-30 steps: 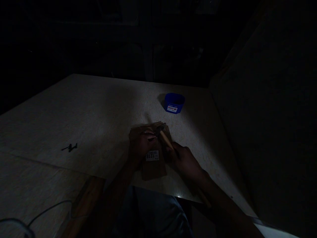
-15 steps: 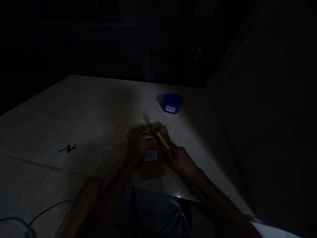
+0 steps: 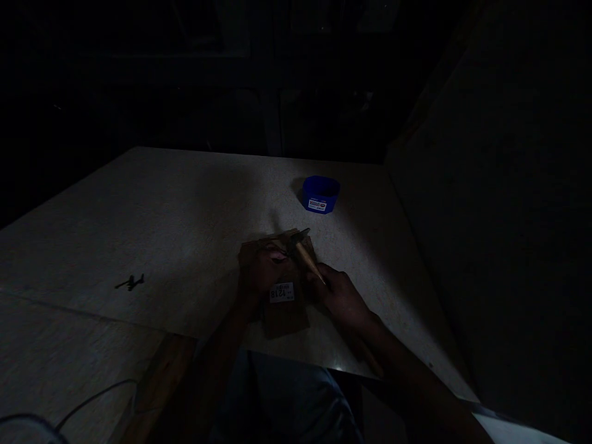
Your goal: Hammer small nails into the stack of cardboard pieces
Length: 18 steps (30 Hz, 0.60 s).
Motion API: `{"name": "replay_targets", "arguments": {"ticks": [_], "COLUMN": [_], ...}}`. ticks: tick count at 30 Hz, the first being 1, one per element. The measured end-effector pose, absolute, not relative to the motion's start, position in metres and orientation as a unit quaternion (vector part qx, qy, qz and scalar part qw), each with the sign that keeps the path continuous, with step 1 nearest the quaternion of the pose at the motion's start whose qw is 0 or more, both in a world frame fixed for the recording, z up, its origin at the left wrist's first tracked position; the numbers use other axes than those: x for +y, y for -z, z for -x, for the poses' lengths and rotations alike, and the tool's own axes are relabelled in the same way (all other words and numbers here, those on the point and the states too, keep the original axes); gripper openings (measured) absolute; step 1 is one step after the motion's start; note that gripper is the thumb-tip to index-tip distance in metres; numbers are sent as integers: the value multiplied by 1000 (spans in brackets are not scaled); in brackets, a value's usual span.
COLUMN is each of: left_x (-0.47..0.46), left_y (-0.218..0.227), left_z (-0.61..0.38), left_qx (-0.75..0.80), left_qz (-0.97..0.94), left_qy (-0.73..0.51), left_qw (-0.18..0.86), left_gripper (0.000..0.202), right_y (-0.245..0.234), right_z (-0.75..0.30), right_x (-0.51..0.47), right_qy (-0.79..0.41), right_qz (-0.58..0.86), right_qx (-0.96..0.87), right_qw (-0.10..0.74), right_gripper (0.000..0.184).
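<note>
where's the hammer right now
In the head view, the hammer is just right of centre, gripped in the right hand, its metal end over the cardboard, beside the left hand; the blue container stands beyond.

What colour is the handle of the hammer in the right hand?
The handle is light brown, like wood; head view shows it.

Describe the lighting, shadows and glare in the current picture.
Head view: very dim, the background nearly black; head view: a soft shadow left of the blue plastic container; head view: a tiny glint at the near edge of the tabletop; head view: the wooden-handled hammer's metal end looks murky.
</note>
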State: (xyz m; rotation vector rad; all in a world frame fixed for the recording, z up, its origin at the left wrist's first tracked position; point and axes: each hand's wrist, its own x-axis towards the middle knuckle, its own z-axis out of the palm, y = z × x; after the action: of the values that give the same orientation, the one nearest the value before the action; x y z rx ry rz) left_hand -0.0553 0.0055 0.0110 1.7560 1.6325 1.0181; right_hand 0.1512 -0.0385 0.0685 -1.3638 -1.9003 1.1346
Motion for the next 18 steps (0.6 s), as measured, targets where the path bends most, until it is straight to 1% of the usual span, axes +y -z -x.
{"name": "replay_targets", "arguments": {"ticks": [4,9,14,18], "left_x": [8,9,9,10], "left_y": [-7,-4,-5,-9], "left_z": [56,58,60,57], "left_qx": [611,619,631,598], "left_qz": [-638,-629,-613,-631], "left_qy": [-384,-377,-373,-381], "left_qw": [268,282,295,316], "left_gripper": [2,5,20,26], "right_y": [-70,-65,-56,-45], "right_z": [-156,-157,-149,-141], "right_x": [-36,-32,-34,-35], "right_qy": [-409,-412,-466,-485], "right_qz": [519,511,508,516], "right_qx": [-685,-694,-660,-618], "right_qw": [306,296,299,342], "right_gripper": [30,28,31,34]}}
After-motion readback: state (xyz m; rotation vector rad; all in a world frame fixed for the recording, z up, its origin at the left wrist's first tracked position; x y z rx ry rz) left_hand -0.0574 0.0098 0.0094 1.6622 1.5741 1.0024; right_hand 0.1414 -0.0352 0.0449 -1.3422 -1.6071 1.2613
